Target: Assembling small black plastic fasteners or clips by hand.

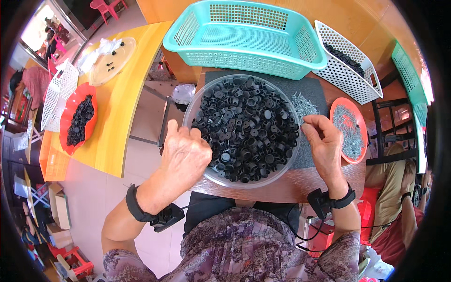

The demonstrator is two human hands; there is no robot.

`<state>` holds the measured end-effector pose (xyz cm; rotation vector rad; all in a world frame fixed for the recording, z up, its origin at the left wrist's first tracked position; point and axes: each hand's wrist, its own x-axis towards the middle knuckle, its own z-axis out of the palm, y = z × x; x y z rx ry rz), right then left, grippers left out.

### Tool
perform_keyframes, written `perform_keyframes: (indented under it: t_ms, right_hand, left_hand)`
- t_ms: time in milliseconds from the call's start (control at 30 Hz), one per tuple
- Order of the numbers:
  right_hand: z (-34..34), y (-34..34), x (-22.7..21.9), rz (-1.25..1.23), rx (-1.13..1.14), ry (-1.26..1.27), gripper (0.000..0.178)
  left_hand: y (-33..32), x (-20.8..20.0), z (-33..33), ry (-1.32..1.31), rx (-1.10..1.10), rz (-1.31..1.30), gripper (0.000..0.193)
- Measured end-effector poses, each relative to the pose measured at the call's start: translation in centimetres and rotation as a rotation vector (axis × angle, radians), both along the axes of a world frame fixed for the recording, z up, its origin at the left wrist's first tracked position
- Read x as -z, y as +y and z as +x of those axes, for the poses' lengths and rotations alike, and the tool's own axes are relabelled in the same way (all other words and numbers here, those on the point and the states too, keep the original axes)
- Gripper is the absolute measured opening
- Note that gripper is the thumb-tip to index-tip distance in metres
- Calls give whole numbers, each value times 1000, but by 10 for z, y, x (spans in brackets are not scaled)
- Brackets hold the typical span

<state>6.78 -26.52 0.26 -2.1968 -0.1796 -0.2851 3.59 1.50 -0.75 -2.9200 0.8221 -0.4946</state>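
Observation:
A round clear tub (pixel 225 182) full of small black plastic caps (pixel 244 127) stands in front of me on the table. My left hand (pixel 185 149) is curled closed over the tub's left rim, its knuckles up; what its fingers hold, if anything, is hidden. My right hand (pixel 325 143) is at the right rim with thumb and forefinger bent together in a pinch. Anything between those fingertips is too small to make out. Just beyond it, a loose heap of thin metal screws (pixel 304 106) lies on a dark grey mat (pixel 307 152).
A turquoise basket (pixel 244 58) stands behind the tub. Right of it are a white perforated basket (pixel 347 84) holding black parts and an orange plate (pixel 336 104) of screws. On the yellow table (pixel 115 141) at left sits a red dish (pixel 66 141) of black parts. Another person (pixel 399 188) sits at right.

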Motion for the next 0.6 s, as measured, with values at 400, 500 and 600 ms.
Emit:
perform_keyframes:
  t_ms: [400,500,600]
  right_hand:
    - [-2,1,3,-37,-7,-9,14]
    - [0,2,5,-28,-3,-3,13]
    - [1,3,5,-28,-1,-5,14]
  left_hand:
    - [8,4,17,123,70,-210,9]
    - [11,2,20,224,62,-198,8]
    - [9,1,22,211,91,-138,9]
